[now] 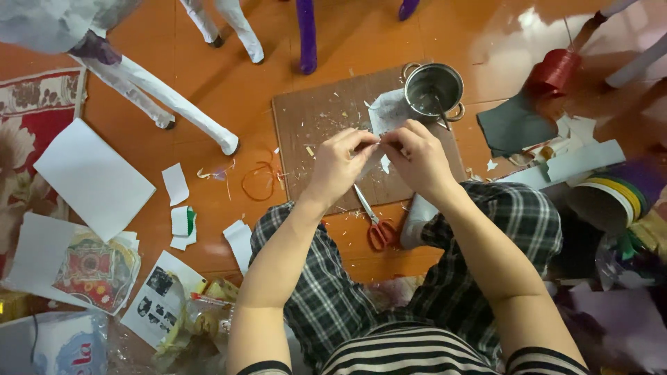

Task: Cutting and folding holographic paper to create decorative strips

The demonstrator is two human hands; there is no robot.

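Observation:
My left hand [338, 164] and my right hand [417, 155] meet over a brown cardboard sheet [313, 118] on the orange floor. Both pinch a small white paper piece [387, 113] that sticks up between the fingertips. Red-handled scissors [373, 222] lie just below my hands, by my checked trouser legs. A small steel pot [433, 91] with a stick in it stands on the cardboard's far right corner, just beyond my right hand.
White paper-wrapped legs of a figure [177, 104] stand at upper left, a purple leg [306, 35] at top. White sheets [90, 177] and printed papers lie left. Rolls of tape [611, 198], a dark grey sheet [514, 125] and scraps crowd the right.

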